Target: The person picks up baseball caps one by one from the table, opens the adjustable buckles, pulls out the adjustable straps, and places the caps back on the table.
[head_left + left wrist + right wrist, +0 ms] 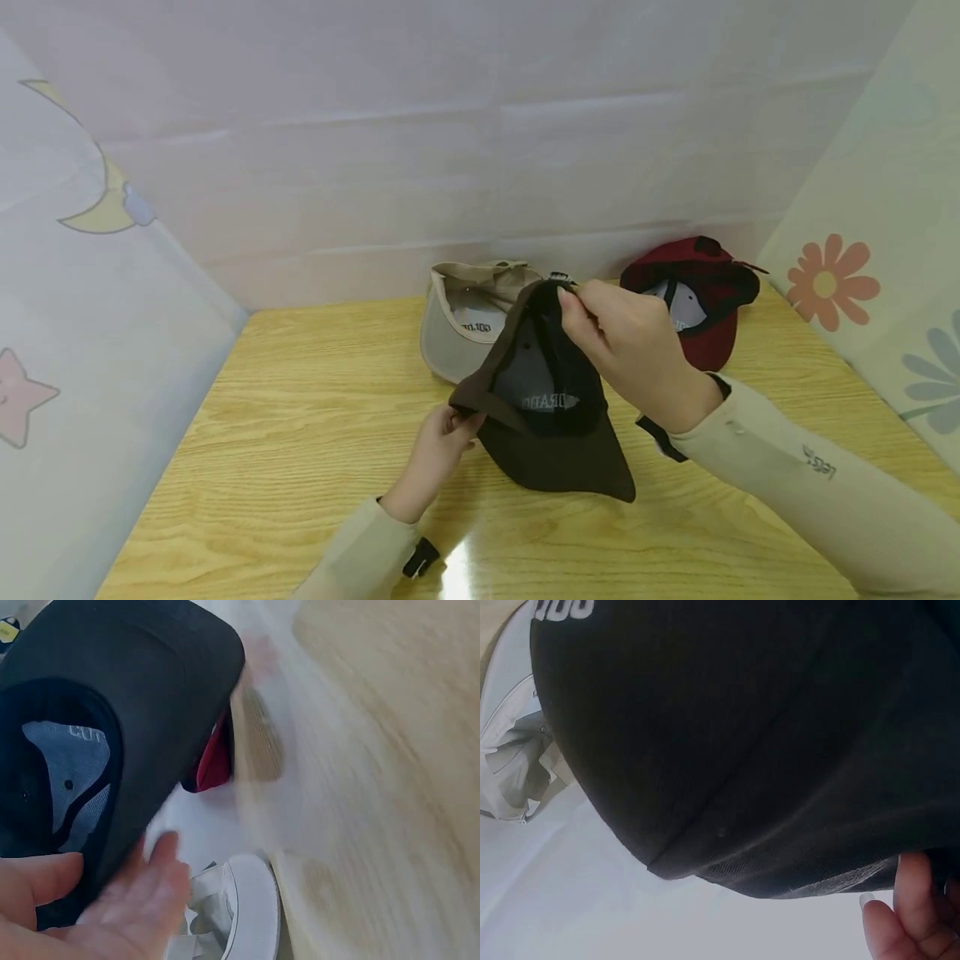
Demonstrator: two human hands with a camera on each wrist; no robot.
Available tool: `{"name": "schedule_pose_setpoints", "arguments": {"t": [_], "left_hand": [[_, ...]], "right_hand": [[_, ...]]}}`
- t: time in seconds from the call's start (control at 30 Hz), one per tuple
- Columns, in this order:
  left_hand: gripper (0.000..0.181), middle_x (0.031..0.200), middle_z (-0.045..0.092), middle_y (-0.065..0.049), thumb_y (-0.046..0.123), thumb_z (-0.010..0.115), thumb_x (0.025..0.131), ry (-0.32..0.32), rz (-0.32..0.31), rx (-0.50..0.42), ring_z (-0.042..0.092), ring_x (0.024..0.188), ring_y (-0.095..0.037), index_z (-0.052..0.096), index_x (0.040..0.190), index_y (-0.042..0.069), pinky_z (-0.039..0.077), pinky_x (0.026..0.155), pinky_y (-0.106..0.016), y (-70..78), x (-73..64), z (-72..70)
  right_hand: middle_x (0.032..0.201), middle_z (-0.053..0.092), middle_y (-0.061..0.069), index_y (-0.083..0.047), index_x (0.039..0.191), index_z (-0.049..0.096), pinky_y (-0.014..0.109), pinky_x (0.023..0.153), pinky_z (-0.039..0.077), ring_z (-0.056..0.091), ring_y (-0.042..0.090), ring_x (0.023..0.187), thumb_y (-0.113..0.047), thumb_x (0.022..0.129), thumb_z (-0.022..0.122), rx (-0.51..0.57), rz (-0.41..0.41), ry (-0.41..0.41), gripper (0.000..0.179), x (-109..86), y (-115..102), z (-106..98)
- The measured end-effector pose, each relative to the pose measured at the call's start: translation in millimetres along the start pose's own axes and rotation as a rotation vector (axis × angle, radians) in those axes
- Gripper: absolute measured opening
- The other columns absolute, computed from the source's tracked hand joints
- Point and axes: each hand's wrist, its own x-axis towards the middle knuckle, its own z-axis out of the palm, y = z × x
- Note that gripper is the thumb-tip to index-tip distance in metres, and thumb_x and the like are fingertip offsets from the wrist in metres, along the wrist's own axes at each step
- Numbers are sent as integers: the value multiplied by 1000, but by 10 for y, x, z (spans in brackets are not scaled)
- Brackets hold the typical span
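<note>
We see a dark cap (pixel 536 471) held between two hands near the middle of the table (pixel 322 408), its open side turned toward us and its brim slanting downward; we cannot tell whether the brim touches the wood. Inside the crown we make out a grey patch (pixel 531 375) with reversed lettering, and from the right wrist we catch part of some raised white letters on the outside. The left hand (pixel 441 443) has its thumb and fingers pinching the cap's left side, by the corner where brim and crown meet; from the left wrist we see the thumb over the edge and the other fingers behind it, slightly blurred. The right hand (pixel 630 346) is higher up, its fingers curled and pinching the back edge of the crown, with the thumb on the inner side. Just behind the dark cap, and partly hidden by it, we find a beige cap (pixel 450 346) with its opening facing us; whether the two touch we cannot tell. Farther right, near the back corner, a red cap (pixel 716 343) sits partly behind the right hand, also opening toward us. Light sleeves (pixel 817 479) cover both arms, and a black strap (pixel 422 558) shows at the left cuff. Around the table we see a pale back wall (pixel 450 175), a left side with a yellow moon (pixel 108 208) and a pink star (pixel 22 398), and a right side with an orange flower (pixel 825 283) and a blue-grey flower (pixel 937 371).
</note>
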Motion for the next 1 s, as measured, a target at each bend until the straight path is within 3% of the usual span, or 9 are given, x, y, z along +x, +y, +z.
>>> {"name": "schedule_pose_setpoints", "arguments": {"t": [0.07,0.2,0.57,0.8,1.0], "left_hand": [[19,68,54,-3,10,53,100,4,0,-48,57,67,-16,56,105,-8,54,81,-43,-7,-5,5],[22,89,65,-13,6,48,101,25,9,-129,66,90,-25,54,115,-11,55,83,-42,-8,-12,-24],[18,90,69,-13,2,52,98,122,7,-193,66,76,-11,58,109,-11,56,72,-30,92,-31,-54],[18,94,69,-18,1,54,98,137,32,-227,68,77,-13,57,111,-12,57,71,-31,124,-60,-85],[20,93,70,-19,2,56,97,149,61,-257,69,74,-13,58,112,-11,57,69,-30,144,-76,-112]], "right_hand": [[54,26,-1,-9,63,36,23,41,19,21,9,44,-25,106,37,-5,4,-1,46,-5,3,-11],[55,27,-1,-10,64,37,23,41,20,22,9,44,-27,107,36,-14,8,-3,46,-15,8,-29],[55,33,0,-6,68,45,24,41,22,28,10,44,-31,106,39,-72,-31,-59,46,-73,-9,-79],[69,57,8,-3,77,57,31,46,44,52,18,56,-34,105,43,-67,-73,-103,43,-160,-30,-77],[80,63,11,-1,81,63,36,60,54,63,25,73,-35,103,47,-55,-112,-136,44,-203,-22,-64]]}}
